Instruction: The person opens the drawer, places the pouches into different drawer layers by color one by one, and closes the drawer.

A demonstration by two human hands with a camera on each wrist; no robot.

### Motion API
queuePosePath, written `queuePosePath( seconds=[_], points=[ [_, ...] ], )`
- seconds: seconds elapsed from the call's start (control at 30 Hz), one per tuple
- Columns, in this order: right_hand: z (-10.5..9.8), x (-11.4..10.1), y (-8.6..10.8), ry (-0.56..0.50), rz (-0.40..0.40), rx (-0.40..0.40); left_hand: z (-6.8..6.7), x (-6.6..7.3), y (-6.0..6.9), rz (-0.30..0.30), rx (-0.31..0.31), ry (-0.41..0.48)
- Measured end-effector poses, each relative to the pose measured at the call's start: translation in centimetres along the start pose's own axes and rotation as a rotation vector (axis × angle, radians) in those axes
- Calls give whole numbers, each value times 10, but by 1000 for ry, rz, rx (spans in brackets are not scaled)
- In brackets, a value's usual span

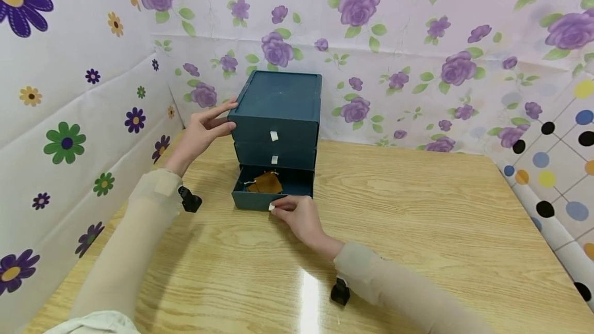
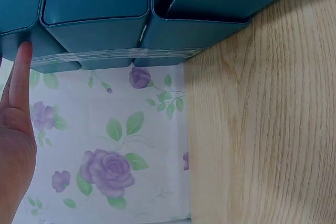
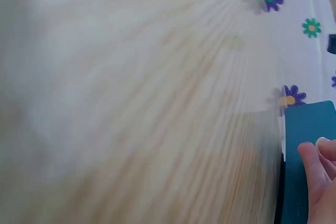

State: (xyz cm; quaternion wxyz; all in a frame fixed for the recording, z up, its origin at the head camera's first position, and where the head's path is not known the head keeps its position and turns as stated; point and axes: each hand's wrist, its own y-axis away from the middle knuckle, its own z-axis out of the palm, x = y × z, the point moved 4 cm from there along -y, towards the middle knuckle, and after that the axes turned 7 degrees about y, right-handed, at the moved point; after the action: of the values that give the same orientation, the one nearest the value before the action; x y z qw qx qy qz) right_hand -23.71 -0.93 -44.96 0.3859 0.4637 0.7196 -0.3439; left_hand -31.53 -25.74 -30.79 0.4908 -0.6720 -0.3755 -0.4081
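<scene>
A dark blue three-drawer box (image 1: 278,97) stands against the back wall, its bottom drawer (image 1: 250,201) pulled out. Inside that drawer lies a brown drawstring pouch (image 1: 265,183) with pale cords. My right hand (image 1: 301,219) pinches the white pull tab (image 1: 271,207) on the drawer's front. At the right wrist view's edge, the same hand (image 3: 321,177) shows against the blue drawer front (image 3: 310,121). My left hand (image 1: 197,135) rests on the box's upper left edge with fairly straight fingers. In the left wrist view, one straight finger (image 2: 22,74) touches the box's side.
Two upper drawers with white tabs (image 1: 274,136) are closed. The box stands on a wood-grain table (image 1: 417,220). Flower-patterned cloth (image 1: 408,40) covers the back, another flowered cloth (image 1: 93,117) the left, and dotted cloth (image 1: 552,169) the right.
</scene>
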Motion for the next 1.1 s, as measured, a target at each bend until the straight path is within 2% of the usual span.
queuePosePath(
  seconds=[0.2, 0.27, 0.43, 0.53, 0.63, 0.9, 1.1],
  points=[
    [2, 3, 3, -153, 109, 17, 2, -2, 1, -5, 5, 0],
    [2, 4, 5, -180, 126, 29, 0, -8, -1, -3, 5, -2],
    [1, 3, 4, -120, 91, 44, -5, -21, -6, 3, 13, 3],
    [0, 2, 3, -80, 69, 48, -6, -20, -6, 5, 20, 10],
    [-1, 1, 2, -93, 77, 60, -5, -17, -6, 5, 21, 8],
    [3, 4, 6, -204, 196, 120, 1, 0, 0, -5, 10, 26],
    [6, 6, 9, -257, 226, 146, 2, 0, 2, -6, 7, 35]
  ],
)
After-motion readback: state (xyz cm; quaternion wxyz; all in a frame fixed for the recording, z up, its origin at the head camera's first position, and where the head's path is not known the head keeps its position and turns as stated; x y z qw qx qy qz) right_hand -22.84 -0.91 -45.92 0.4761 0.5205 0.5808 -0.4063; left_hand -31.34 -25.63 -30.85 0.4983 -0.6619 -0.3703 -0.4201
